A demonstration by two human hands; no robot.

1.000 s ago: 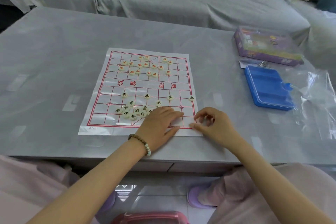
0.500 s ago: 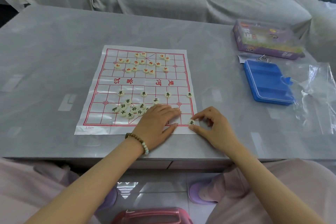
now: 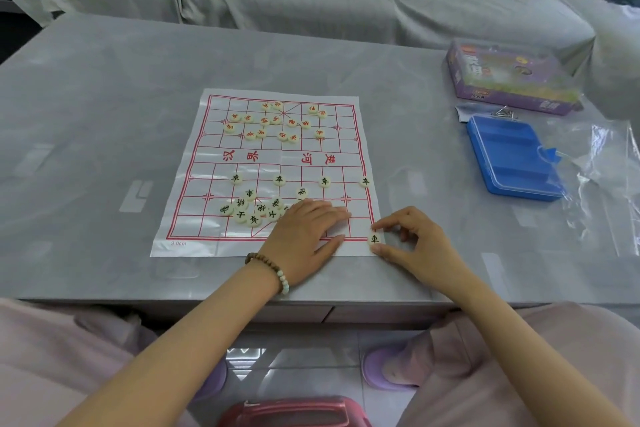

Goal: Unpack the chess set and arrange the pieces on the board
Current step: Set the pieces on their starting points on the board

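Right hand [image 3: 419,243] pinches the light, stiff, likely slippery piece [image 3: 374,238] by its rim; left hand [image 3: 304,232], fingers flat, pins the flimsy board [image 3: 280,156].

cream black-marked piece [image 3: 374,239] lies flat on the paper board's [image 3: 194,218] near right corner.

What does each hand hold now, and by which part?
The right hand pinches a black-marked chess piece by its rim, between thumb and forefinger. The left hand rests flat on the board, holding nothing.
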